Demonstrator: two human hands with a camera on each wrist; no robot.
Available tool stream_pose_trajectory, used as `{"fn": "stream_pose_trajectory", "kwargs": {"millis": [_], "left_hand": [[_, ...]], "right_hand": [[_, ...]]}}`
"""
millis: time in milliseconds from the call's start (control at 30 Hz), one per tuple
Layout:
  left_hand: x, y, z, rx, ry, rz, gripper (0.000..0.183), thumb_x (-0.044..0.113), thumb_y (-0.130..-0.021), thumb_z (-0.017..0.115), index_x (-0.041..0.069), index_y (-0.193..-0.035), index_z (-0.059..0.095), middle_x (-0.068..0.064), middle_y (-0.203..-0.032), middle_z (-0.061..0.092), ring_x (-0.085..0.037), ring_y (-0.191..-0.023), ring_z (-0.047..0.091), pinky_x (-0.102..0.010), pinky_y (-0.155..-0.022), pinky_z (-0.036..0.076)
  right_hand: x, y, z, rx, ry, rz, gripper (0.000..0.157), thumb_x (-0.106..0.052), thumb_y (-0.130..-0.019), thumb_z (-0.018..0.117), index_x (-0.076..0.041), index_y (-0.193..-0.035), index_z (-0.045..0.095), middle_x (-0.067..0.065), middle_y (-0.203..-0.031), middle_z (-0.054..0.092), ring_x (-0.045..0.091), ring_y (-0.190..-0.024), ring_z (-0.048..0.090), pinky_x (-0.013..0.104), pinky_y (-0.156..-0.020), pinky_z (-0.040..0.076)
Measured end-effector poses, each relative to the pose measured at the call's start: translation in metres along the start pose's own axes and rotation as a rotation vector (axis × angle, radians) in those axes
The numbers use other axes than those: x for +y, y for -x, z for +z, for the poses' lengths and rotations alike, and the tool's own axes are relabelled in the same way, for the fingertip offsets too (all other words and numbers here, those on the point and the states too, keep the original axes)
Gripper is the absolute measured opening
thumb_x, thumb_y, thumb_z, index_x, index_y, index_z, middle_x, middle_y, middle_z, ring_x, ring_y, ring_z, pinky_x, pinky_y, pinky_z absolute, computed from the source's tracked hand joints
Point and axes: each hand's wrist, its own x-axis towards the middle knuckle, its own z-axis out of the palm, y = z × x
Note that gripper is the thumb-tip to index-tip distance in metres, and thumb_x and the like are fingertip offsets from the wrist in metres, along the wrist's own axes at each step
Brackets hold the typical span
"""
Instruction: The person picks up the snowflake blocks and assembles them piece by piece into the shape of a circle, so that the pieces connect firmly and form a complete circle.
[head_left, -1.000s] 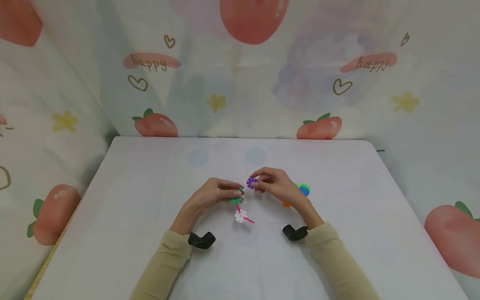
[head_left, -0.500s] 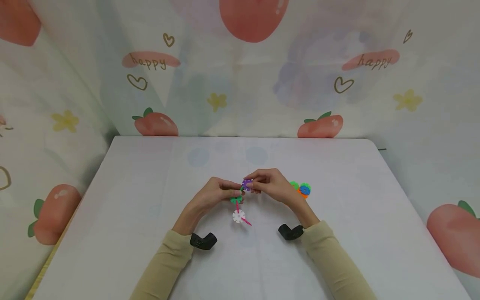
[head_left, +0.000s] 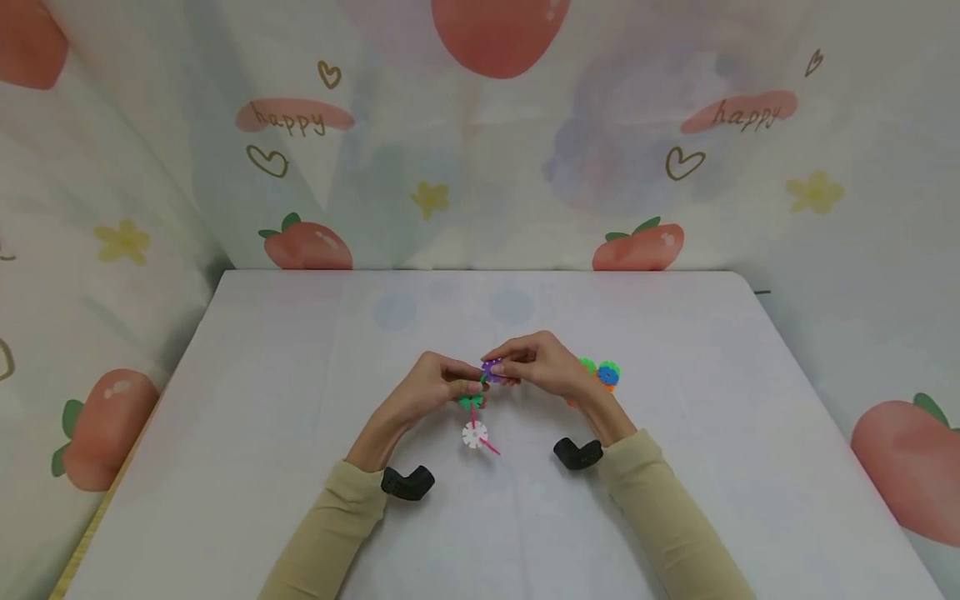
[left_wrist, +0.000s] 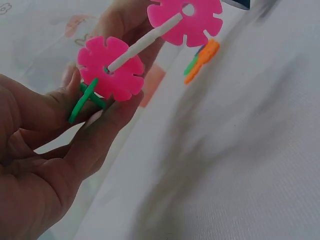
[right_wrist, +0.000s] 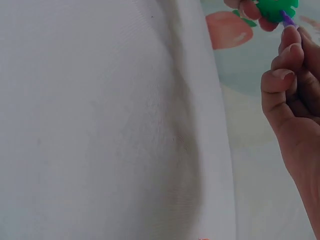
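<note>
My left hand (head_left: 431, 383) pinches a chain of notched plastic snowflake discs by its green discs (head_left: 470, 402). From these hangs a pink disc (left_wrist: 110, 67), then a white disc (head_left: 474, 434), then a second pink disc (left_wrist: 186, 20), each slotted crosswise into its neighbour. My right hand (head_left: 542, 364) pinches a purple disc (head_left: 491, 370) between thumb and fingertips. In the right wrist view the purple disc's edge meets the face of a green disc (right_wrist: 278, 8). Both hands are raised above the table, fingertips close together.
Behind my right wrist, a small cluster of discs lies on the white table (head_left: 375, 533), with a green disc (head_left: 587, 365), a blue disc (head_left: 607, 375) and orange ones showing. A printed curtain (head_left: 480, 150) stands along the table's far edge.
My right hand has moved left, bringing the purple disc from apart to against the green disc in my left hand. The hanging white and pink discs have swung slightly left.
</note>
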Motion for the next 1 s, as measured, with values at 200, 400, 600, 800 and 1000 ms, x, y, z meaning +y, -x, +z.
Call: {"fn": "stream_pose_trajectory", "kwargs": {"millis": [200,400,600,800,1000], "left_hand": [[-0.001,-0.001,0.006,-0.014,-0.025,0.003,0.024,0.01,-0.098,0.07,-0.007,-0.115,0.074,-0.017,-0.099,0.079,-0.015,-0.083,0.075,-0.027,-0.076,0.06],[-0.003,-0.002,0.01,-0.019,-0.031,0.011,0.024,0.01,-0.098,0.07,-0.008,-0.114,0.073,-0.017,-0.095,0.079,-0.017,-0.082,0.076,-0.027,-0.075,0.06],[-0.002,-0.003,0.009,0.011,-0.053,-0.017,0.025,0.012,-0.095,0.074,-0.003,-0.115,0.074,-0.012,-0.095,0.079,-0.014,-0.082,0.073,-0.027,-0.075,0.059],[-0.004,-0.003,0.005,-0.033,-0.017,-0.041,0.032,0.026,-0.092,0.079,0.003,-0.113,0.075,-0.006,-0.099,0.077,-0.014,-0.085,0.069,-0.032,-0.081,0.059],[-0.009,-0.003,0.001,-0.023,0.122,-0.049,0.035,0.034,-0.098,0.071,0.004,-0.115,0.075,-0.01,-0.108,0.076,-0.02,-0.098,0.071,-0.037,-0.093,0.059]], "right_hand": [[0.005,0.0,-0.006,-0.062,0.017,-0.02,0.02,-0.009,-0.098,0.069,-0.005,-0.115,0.078,0.01,-0.094,0.078,0.043,-0.08,0.068,0.04,-0.07,0.06],[0.008,-0.001,-0.007,-0.086,0.015,-0.036,0.019,-0.008,-0.098,0.07,-0.004,-0.114,0.079,0.009,-0.096,0.079,0.036,-0.077,0.067,0.036,-0.07,0.06],[0.013,-0.002,-0.001,-0.033,-0.051,-0.01,0.021,-0.008,-0.097,0.07,-0.002,-0.116,0.078,0.01,-0.1,0.079,0.027,-0.078,0.068,0.033,-0.072,0.06],[0.012,-0.001,0.004,0.069,-0.011,0.039,0.016,-0.015,-0.096,0.073,-0.007,-0.109,0.078,0.01,-0.086,0.076,0.032,-0.077,0.067,0.033,-0.069,0.057],[0.011,-0.003,0.008,0.07,-0.006,0.022,0.012,-0.014,-0.096,0.073,-0.009,-0.105,0.08,0.006,-0.088,0.076,0.035,-0.076,0.067,0.034,-0.068,0.057]]}}
